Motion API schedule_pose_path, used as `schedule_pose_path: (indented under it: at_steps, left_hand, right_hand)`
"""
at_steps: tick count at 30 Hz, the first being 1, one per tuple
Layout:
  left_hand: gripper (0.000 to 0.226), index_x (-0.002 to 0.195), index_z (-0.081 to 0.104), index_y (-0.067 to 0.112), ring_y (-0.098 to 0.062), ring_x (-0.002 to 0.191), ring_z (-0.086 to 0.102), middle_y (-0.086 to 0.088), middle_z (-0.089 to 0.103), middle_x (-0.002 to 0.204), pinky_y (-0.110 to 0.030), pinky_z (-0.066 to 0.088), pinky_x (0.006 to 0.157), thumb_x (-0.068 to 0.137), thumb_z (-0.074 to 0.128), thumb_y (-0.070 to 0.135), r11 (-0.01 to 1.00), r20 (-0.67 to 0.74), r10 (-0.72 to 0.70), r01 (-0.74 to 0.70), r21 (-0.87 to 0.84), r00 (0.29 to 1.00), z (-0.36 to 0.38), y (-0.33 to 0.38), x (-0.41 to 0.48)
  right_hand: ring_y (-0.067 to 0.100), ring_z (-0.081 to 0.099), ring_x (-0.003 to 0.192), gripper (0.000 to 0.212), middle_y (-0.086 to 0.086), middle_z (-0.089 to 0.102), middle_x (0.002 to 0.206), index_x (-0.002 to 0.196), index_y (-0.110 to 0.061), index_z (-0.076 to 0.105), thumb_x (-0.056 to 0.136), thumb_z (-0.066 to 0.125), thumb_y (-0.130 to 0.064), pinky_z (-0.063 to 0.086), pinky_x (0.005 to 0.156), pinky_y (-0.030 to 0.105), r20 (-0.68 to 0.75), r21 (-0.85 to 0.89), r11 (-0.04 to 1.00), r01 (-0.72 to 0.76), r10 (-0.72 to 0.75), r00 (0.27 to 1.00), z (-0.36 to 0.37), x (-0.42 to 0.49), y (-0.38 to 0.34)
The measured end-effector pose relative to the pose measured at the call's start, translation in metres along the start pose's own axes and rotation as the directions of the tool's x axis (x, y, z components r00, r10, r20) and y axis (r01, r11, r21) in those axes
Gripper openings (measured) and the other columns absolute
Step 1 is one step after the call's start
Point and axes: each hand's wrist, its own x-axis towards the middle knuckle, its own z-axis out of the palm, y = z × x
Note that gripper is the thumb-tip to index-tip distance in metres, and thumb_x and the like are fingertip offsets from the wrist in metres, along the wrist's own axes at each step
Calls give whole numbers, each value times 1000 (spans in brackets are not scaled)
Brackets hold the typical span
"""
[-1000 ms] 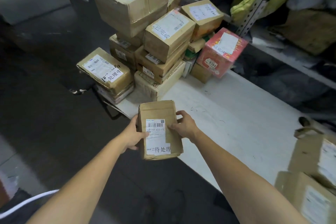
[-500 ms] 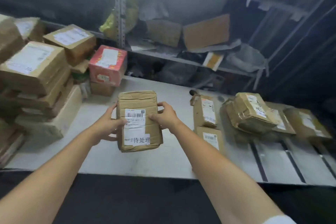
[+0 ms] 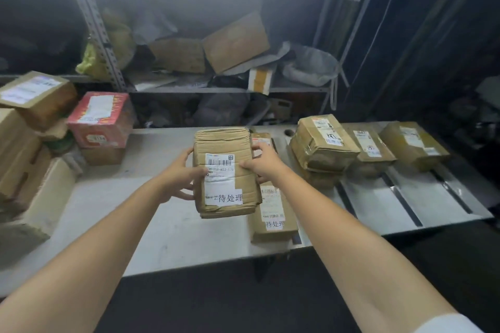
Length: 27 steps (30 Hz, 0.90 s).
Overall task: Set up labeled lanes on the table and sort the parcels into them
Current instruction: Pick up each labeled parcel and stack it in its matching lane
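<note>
A flat brown cardboard parcel (image 3: 224,170) with a white barcode label and a 待处理 sticker hangs above the white table (image 3: 167,230). My left hand (image 3: 180,176) grips its left edge and my right hand (image 3: 261,163) grips its right edge. Just right of it, on the table, lies another brown parcel (image 3: 273,215) with the same sticker, and a further parcel behind it is mostly hidden. Black tape strips (image 3: 405,203) divide the right part of the table into lanes. Brown parcels lie at the lanes' far ends: a stacked pair (image 3: 323,144), one (image 3: 372,147) beside it and one (image 3: 415,144) at the far right.
A pile of unsorted cardboard boxes (image 3: 24,143) fills the table's left end, with a red box (image 3: 98,117) at its back. Metal shelving (image 3: 205,89) with boxes and bags stands behind the table. The floor in front is dark.
The view has swung right along the table, from the box pile to the taped lanes. Both hands have carried the parcel rightward, now beside the parcel with the same sticker.
</note>
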Motion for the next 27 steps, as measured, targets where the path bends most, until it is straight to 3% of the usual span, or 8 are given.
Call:
schedule_pose_path:
  at_steps: [5, 12, 18, 24, 27]
  left_hand:
    - [73, 150, 24, 47, -31, 98, 68, -6, 60, 128, -52, 61, 78, 95, 67, 24, 1000, 63, -28, 28, 11, 998, 62, 6, 5]
    - [73, 151, 23, 45, -29, 96, 68, -3, 61, 122, -45, 62, 68, 96, 66, 26, 994, 109, -94, 88, 57, 990, 125, 0, 29]
    - [74, 151, 22, 45, -26, 94, 68, -3, 60, 124, -39, 60, 61, 96, 67, 27, 986, 127, -142, 129, 103, 982, 153, -7, 51]
    - [75, 153, 21, 44, -31, 105, 65, -5, 59, 130, -43, 61, 67, 96, 66, 24, 980, 125, -170, 154, 129, 978, 163, -15, 67]
    - [75, 153, 21, 42, -21, 94, 65, -2, 59, 124, -41, 60, 66, 96, 66, 24, 983, 133, -161, 146, 113, 978, 165, -15, 73]
  right_hand:
    - [25, 64, 107, 48, 5, 63, 118, 125, -22, 49, 86, 77, -12, 60, 80, 54, 21, 71, 996, -63, 61, 998, -53, -7, 40]
    - [30, 61, 115, 66, 6, 56, 132, 139, -20, 43, 85, 78, -11, 61, 77, 51, 7, 66, 987, -145, 145, 989, -97, -6, 90]
    - [33, 60, 114, 78, 8, 55, 135, 147, -29, 37, 84, 78, -9, 60, 75, 58, 12, 82, 978, -194, 194, 981, -110, 8, 119]
    - [34, 62, 113, 80, 10, 58, 132, 147, -30, 37, 82, 79, -8, 60, 73, 58, 8, 71, 972, -226, 226, 974, -110, 18, 133]
    - [34, 62, 113, 81, 10, 58, 132, 148, -31, 37, 82, 79, -8, 60, 74, 59, 2, 62, 970, -234, 235, 972, -110, 23, 137]
